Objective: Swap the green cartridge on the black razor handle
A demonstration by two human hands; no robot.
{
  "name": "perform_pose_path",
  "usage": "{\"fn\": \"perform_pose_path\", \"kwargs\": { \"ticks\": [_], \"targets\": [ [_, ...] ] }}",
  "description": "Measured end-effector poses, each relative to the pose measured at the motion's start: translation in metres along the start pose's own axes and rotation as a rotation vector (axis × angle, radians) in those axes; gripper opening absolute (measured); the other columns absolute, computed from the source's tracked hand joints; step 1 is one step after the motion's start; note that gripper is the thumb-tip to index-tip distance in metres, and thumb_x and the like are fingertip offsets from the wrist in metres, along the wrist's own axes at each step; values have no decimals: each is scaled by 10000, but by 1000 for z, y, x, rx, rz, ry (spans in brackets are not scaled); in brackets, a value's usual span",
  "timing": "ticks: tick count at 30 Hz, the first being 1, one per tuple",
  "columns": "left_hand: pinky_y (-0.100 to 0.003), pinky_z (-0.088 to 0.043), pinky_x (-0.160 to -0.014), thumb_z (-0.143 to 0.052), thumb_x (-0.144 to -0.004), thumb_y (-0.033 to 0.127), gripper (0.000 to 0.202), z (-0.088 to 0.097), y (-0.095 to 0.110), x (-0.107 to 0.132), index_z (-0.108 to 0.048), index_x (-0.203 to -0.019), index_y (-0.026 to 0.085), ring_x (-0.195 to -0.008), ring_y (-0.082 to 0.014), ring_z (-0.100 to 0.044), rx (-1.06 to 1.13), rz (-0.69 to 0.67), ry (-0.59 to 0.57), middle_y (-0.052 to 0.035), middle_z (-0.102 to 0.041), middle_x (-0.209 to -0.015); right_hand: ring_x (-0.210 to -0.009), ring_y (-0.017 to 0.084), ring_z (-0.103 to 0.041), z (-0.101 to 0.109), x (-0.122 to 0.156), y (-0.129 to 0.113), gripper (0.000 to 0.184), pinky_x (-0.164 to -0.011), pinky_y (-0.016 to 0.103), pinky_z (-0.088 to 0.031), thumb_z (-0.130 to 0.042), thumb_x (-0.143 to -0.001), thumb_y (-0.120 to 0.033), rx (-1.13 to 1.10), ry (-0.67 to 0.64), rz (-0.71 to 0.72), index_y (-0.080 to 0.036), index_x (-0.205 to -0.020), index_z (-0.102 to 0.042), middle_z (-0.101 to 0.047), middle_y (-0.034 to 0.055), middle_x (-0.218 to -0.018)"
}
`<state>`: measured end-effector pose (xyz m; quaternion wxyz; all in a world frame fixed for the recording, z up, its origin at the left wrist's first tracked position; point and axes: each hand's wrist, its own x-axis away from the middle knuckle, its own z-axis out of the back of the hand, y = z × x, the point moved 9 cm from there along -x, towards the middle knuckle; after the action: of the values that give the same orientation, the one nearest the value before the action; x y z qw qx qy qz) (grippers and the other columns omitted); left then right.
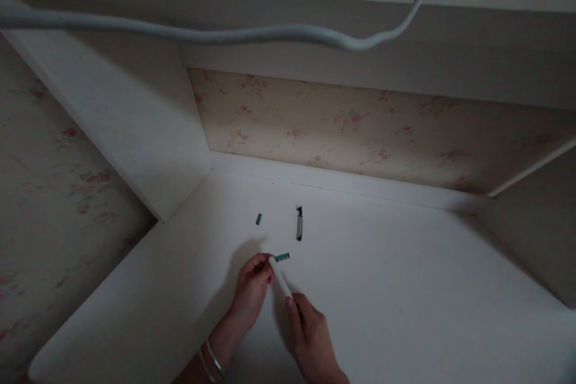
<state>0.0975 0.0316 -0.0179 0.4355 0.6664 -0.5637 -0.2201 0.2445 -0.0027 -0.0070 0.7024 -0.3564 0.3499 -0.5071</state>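
- Head view: the left hand (252, 283) has its fingers closed in a pinch at one end of the cartridge (283, 257), whose other end sticks out to the right; the exact contact is hidden behind the fingertips
- The right hand (312, 330) grasps the near end of the white handle (280, 278), thumb along it
- The handle's long axis runs from the right fingers away and to the left, its far end meeting the cartridge beside the left fingertips; the cartridge lies roughly crosswise to it, and the left hand is nearer to that joint. Whether the two are locked together I cannot tell
- Beyond the hands, on the white tabletop (382, 264), the loose cartridge (258, 219) lies past the left fingertips and a little left
- The dark handle (299, 225) lies to its right, long axis pointing away from the person, beyond the held cartridge and nearer the left fingers than the right
- Bracelets (210, 360) circle the left wrist
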Motion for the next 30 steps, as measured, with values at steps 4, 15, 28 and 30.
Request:
{"fn": "perform_pose_path", "kwargs": {
  "ticks": [4, 15, 28, 30],
  "targets": [
    [-226, -340, -566, -731, -690, 293, 188, -2, 1, 0, -656, -777, 144, -566, -83, -439, 6, -5, -24, 17, -545, -631, -541, 158, -553, 8, 0, 7, 391, -527, 224, -398, -307, -964, -451, -14, 84, -91, -195, -837, -573, -586, 3, -609],
    [-221, -346, -565, -729, -696, 287, 183, 0, -2, -1, -655, -789, 148, -572, -81, -448, -16, -6, -23, 15, -560, -652, -572, 158, -550, 4, 1, 11, 357, -552, 229, -388, -322, -964, -435, -24, 51, -95, -200, -841, -562, -587, 4, -647],
    [-221, -339, -558, -753, -658, 312, 212, -1, 2, 1, -653, -742, 146, -563, -81, -432, -40, -6, 0, 22, -542, -635, -611, 166, -577, 0, 0, 5, 350, -585, 235, -416, -337, -961, -430, -13, -3, -41, -203, -859, -582, -613, 21, -690],
    [-224, -344, -572, -745, -669, 320, 214, -1, 2, 1, -654, -758, 148, -569, -84, -439, -32, -7, -10, 20, -544, -635, -580, 166, -561, 5, 1, 11, 359, -563, 239, -405, -325, -963, -436, -14, 62, -82, -200, -855, -573, -602, 17, -657]
  ]
}}
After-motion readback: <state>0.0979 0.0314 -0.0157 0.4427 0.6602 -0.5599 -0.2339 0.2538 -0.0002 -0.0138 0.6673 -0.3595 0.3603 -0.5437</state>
